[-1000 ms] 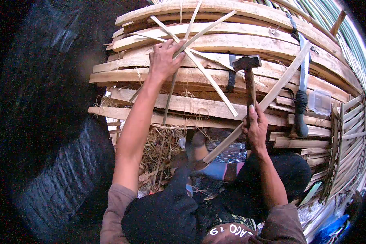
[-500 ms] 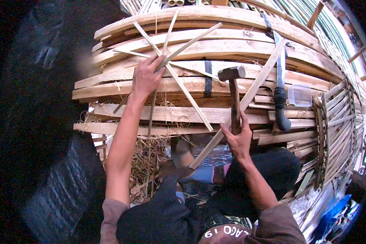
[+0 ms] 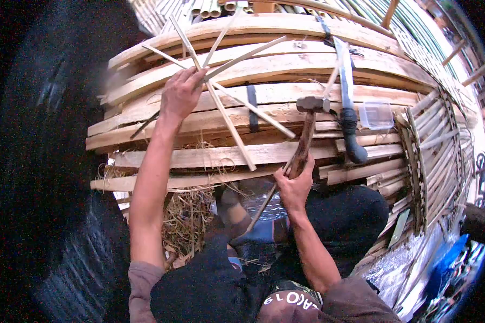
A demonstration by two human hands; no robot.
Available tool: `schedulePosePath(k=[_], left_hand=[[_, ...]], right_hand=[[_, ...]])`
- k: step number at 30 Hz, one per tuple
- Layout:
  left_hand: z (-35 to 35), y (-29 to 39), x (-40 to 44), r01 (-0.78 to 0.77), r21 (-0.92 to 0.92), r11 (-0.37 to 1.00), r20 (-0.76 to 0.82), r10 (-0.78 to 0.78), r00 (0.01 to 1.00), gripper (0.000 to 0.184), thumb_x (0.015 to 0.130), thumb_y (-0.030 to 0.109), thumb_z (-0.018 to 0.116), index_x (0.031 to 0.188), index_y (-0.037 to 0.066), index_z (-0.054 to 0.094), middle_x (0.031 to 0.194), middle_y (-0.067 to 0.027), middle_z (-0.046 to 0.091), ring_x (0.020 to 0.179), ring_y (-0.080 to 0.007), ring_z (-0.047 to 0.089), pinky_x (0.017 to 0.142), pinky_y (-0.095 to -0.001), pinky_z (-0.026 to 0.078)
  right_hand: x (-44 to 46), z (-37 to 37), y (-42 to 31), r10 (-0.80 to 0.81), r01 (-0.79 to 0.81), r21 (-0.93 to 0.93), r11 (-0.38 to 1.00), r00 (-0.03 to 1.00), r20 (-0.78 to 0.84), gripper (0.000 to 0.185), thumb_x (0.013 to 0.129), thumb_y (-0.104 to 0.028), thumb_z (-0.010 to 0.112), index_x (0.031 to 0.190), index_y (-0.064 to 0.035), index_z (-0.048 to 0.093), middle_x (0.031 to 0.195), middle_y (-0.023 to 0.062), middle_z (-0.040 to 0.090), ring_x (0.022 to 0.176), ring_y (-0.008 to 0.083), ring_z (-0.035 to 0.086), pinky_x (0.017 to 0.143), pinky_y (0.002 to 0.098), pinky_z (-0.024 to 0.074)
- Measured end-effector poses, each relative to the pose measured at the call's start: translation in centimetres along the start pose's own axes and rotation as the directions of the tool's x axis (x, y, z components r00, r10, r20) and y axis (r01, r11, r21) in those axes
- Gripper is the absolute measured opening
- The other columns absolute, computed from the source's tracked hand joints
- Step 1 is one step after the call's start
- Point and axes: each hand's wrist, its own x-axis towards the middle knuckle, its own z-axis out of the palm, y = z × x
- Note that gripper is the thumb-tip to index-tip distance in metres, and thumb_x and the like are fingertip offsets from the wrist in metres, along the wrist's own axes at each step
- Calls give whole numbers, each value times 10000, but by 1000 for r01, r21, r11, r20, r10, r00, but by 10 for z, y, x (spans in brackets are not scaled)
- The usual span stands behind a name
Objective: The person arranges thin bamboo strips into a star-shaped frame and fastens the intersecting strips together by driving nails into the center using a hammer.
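My left hand [image 3: 182, 96] is closed on several thin bamboo strips [image 3: 229, 126] at the point where they cross, over the stacked planks [image 3: 199, 156]. The strips fan out like a star. In my right hand [image 3: 296, 183] are a hammer [image 3: 307, 129], gripped by its wooden handle with the head up, and a long flat strip [image 3: 262, 208] seen nearly edge-on. That strip slants from above the hammer head down toward my legs. A large knife [image 3: 346, 81] with a dark wrapped handle lies on the planks just right of the hammer.
A clear plastic box [image 3: 376, 115] sits right of the knife. Woven bamboo slats [image 3: 436, 156] stand at the right, and bamboo poles [image 3: 210, 8] lie at the back. Dry shavings [image 3: 186, 220] are heaped below the planks. Dark sheeting [image 3: 64, 134] covers the left side.
The view has shifted, and the scene sits further left. The bamboo strips in my left hand have turned. The flat strip in my right hand has rotated from broad face to edge.
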Motion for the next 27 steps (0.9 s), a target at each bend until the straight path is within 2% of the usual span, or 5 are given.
schedulePosePath(k=[11, 13, 19, 23, 27], left_hand=[[21, 34, 31, -156, -186, 970, -31, 153, 988, 407, 833, 139, 673, 1235, 177, 629, 1157, -75, 635, 1063, -276, 595, 905, -393, 497], [24, 46, 42, -164, -206, 965, -33, 161, 986, 396, 837, 150, 672, 1230, 181, 633, 1163, -66, 635, 1057, -274, 599, 904, -388, 501], [62, 72, 55, -190, -241, 952, -30, 188, 982, 359, 838, 187, 667, 1196, 224, 660, 1167, -31, 651, 1073, -251, 619, 914, -392, 510], [71, 79, 51, -120, -237, 964, 80, 142, 987, 358, 850, 246, 645, 1208, 234, 655, 1272, -56, 600, 1189, -277, 551, 946, -447, 476], [69, 76, 50, -107, -256, 961, 60, 126, 990, 374, 855, 250, 643, 1228, 225, 643, 1306, -82, 578, 1201, -296, 540, 977, -434, 466]], right_hand=[[40, -153, -66, -416, 398, -250, 883, 909, -23, 787, 724, -52, 725, 1409, -104, 342, 935, 76, 606, 749, 135, 579, 657, 285, 512], [55, -181, -75, -281, 242, -285, 928, 954, -107, 758, 721, -25, 727, 1389, -144, 389, 921, 54, 607, 723, 118, 571, 637, 270, 501], [101, -272, -52, -475, 411, -524, 746, 880, 12, 676, 707, -17, 710, 1332, -113, 471, 765, 49, 609, 642, 103, 551, 606, 282, 495], [131, -278, -41, -485, 451, -544, 708, 870, 90, 581, 740, 12, 645, 1291, -118, 516, 787, 93, 631, 620, 151, 563, 601, 311, 497], [165, -279, -4, -422, 451, -685, 572, 878, 226, 555, 728, 19, 605, 1247, -165, 541, 731, 248, 584, 687, 416, 618, 619, 475, 486]])
